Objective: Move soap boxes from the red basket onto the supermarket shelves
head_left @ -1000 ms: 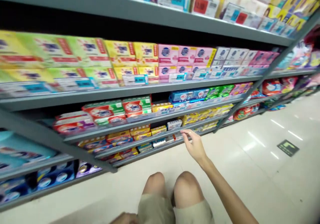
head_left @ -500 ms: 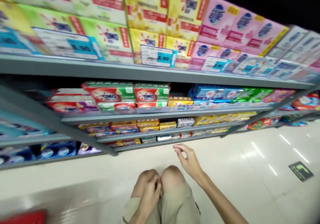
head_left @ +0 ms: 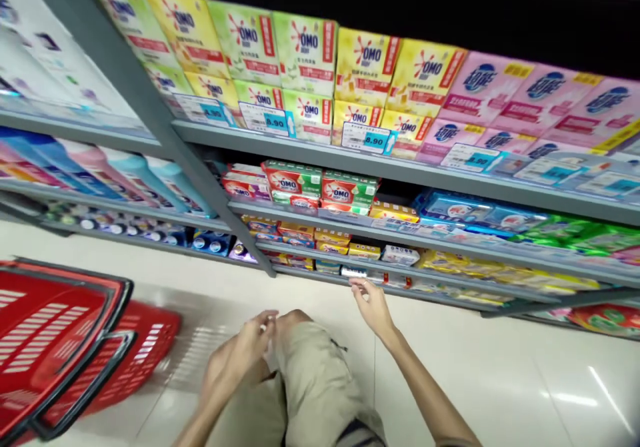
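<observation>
My left hand is held over my knees, its fingers loosely bent with a gap at the thumb. Nothing shows in it. My right hand reaches forward in front of the lowest shelf, fingers slightly curled and apart, holding nothing. Just beyond its fingertips lie silver-white wrapped packs on the bottom shelf; I cannot tell whether they are touched. Above stand yellow soap packs, red and green OMO packs, and yellow OMO boxes behind price tags.
A red shopping basket with black handles stands on the floor at the left. Grey shelving runs across the front. Pink boxes and blue packs fill its right side, bottles its left.
My view has swung left, bringing the red basket into sight. My knees have turned leftward, and my left hand has lifted and shifted left. My right hand still reaches toward the lower shelves.
</observation>
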`<state>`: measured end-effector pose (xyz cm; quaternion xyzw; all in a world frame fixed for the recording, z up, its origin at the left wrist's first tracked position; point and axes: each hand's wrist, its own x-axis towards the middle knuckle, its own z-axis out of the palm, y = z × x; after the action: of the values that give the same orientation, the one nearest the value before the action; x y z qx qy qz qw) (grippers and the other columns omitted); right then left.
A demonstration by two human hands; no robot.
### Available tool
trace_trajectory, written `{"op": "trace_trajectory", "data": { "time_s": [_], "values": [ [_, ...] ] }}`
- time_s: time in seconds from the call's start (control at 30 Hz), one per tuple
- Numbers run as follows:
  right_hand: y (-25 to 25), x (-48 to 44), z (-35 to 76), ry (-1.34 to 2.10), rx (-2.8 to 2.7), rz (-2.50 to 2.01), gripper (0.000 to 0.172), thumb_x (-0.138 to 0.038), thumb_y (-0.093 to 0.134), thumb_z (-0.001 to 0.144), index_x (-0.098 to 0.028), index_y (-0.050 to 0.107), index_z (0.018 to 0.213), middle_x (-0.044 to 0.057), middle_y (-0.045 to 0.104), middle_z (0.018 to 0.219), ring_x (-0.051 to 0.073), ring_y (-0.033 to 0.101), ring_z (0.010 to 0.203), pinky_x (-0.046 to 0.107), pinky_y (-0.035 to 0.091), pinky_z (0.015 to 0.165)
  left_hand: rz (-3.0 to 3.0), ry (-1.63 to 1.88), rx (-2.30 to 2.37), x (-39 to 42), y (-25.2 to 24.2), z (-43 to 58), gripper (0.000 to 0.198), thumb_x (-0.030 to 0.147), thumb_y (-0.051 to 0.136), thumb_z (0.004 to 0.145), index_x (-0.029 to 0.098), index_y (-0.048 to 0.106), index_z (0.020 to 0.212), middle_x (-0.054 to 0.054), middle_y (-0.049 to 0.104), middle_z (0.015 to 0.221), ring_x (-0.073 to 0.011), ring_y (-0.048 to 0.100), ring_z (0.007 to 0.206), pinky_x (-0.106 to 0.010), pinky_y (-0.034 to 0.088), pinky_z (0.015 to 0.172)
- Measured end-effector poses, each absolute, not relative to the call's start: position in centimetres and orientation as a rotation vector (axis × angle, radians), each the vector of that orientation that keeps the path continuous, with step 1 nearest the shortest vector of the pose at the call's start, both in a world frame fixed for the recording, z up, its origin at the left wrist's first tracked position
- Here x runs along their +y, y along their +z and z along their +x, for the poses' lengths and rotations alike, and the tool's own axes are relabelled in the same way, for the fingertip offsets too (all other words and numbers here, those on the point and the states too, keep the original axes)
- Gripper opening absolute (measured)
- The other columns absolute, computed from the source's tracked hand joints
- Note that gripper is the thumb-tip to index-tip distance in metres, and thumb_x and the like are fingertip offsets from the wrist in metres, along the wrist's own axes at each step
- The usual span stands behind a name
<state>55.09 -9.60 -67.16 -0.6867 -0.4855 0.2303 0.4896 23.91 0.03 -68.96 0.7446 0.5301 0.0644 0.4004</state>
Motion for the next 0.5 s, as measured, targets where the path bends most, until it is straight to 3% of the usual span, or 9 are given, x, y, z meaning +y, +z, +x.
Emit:
{"op": "trace_trajectory", "data": {
  "time_s": [0.1, 0.27, 0.5],
  "values": [
    [-66.4, -9.4, 57.7, 0.552, -1.184, -1.656, 0.026, -0.034, 0.054, 0.096, -0.020, 0.073, 0.108, 0.009, 0.078, 0.106, 0.023, 0.074, 0.089, 0.036, 0.060, 0.081, 1.870, 0.290, 1.359, 3.1, -63.2, 24.8, 0.052, 0.050, 0.039, 0.090, 0.013, 0.064, 0.116, -0.004, 0.071, 0.077, -0.0169, 0.060, 0.048, -0.029, 0.049, 0.050],
    [-65.8, -10.0, 60.8, 0.540, -1.196, -1.651, 0.026, -0.035, 0.055, 0.094, -0.020, 0.073, 0.106, 0.010, 0.079, 0.103, 0.024, 0.074, 0.087, 0.038, 0.059, 0.081, 2.066, 0.292, 1.310, 5.9, -56.2, 27.7, 0.052, 0.057, 0.044, 0.088, 0.015, 0.065, 0.108, -0.004, 0.071, 0.077, -0.0160, 0.060, 0.048, -0.027, 0.048, 0.051],
    [-67.4, -12.1, 61.9, 0.571, -1.269, -1.641, 0.024, -0.033, 0.054, 0.095, -0.022, 0.074, 0.102, 0.007, 0.079, 0.101, 0.022, 0.074, 0.088, 0.034, 0.060, 0.077, 2.078, 0.141, 1.185, 5.0, -59.3, 31.5, 0.040, 0.051, 0.042, 0.088, 0.017, 0.064, 0.091, -0.004, 0.071, 0.074, -0.0146, 0.059, 0.043, -0.026, 0.045, 0.046]
  ]
}}
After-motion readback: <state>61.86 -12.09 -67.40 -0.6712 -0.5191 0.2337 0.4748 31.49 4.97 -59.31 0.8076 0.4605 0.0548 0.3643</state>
